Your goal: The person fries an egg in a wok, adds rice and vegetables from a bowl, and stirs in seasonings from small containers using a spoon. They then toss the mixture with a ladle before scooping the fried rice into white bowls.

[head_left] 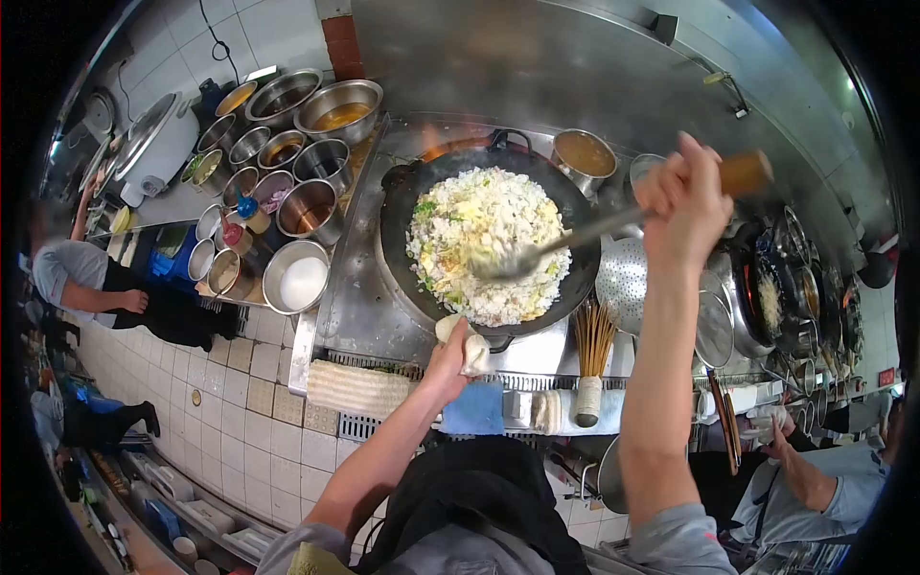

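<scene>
A large black wok (pixel 583 201) sits on the stove, holding fried rice (pixel 489 216) with egg and green bits. Folded into my left hand (pixel 448 364) is a cream cloth (pixel 474 353), pressed at the wok's near rim, by its lower handle. My right hand (pixel 685 196) is wrapped round the wooden handle of a long metal wok ladle (pixel 594 230). The ladle's blurred head rests in the rice near the middle of the wok. Flames (pixel 446 139) show behind the wok's far left edge.
Metal bowls of sauces and ingredients (pixel 340 110) crowd the left counter, with squeeze bottles (pixel 251 213). Right of the wok are a bamboo brush (pixel 591 359), a perforated strainer (pixel 623 283) and a pot of brown liquid (pixel 585 153). Other people stand at left (pixel 91 278) and right (pixel 815 489).
</scene>
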Tool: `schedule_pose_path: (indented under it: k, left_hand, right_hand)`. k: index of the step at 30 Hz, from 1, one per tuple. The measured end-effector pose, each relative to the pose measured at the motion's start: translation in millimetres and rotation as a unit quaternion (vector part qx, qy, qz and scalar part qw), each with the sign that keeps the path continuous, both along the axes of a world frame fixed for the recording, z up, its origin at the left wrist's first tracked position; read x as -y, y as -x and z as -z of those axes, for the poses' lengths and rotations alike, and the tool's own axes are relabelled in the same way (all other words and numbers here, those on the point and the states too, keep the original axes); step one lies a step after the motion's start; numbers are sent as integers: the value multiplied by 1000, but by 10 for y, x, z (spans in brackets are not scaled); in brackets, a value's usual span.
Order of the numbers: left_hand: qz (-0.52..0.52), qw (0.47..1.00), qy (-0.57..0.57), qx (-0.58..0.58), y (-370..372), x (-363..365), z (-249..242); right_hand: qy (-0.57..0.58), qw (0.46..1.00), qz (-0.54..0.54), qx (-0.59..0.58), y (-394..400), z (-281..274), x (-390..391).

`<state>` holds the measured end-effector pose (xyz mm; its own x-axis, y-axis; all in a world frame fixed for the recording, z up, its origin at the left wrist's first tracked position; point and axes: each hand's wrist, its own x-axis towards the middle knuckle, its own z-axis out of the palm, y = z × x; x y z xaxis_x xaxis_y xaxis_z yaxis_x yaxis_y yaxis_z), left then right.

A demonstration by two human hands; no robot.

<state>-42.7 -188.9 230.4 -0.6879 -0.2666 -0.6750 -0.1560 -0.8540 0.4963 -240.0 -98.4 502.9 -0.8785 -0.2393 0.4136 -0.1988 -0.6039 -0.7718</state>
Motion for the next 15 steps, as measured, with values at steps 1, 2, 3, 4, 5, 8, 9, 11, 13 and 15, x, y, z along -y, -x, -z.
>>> schedule_pose_path:
  k: [1,2,3,4,5,8,9,11,13,15]
  left_hand:
    - [1,1000,-1,2,85,35,137]
    - [-21,1000,-15,-14,189,51,397]
    - [-41,998,-28,-29,211,24,545]
    - [-58,998,3,-23,140,-26,470]
    - [-61,998,4,-22,-23,-143,321]
    - [-109,993,38,0,-677,-511,-289]
    - [-96,993,66,-20,-851,-568,-394]
    - [-109,993,47,-4,-715,-531,-372]
    - [-63,998,3,1,-530,-398,-340]
    - [-32,998,36,-52,-358,-212,-64]
  right_hand:
    - [-1,1000,1,2,0,114,65]
    - [2,999,48,21,-17,348,168]
    - [4,994,99,40,-8,582,203]
    - [44,996,48,63,105,756,189]
    - [45,996,45,65,106,743,88]
    - [14,990,16,137,239,464,-266]
    - [-2,986,9,164,205,286,-378]
    - [-30,988,44,147,83,99,-382]
    - [-22,987,97,129,103,159,-115]
    - [-21,985,148,82,121,254,250]
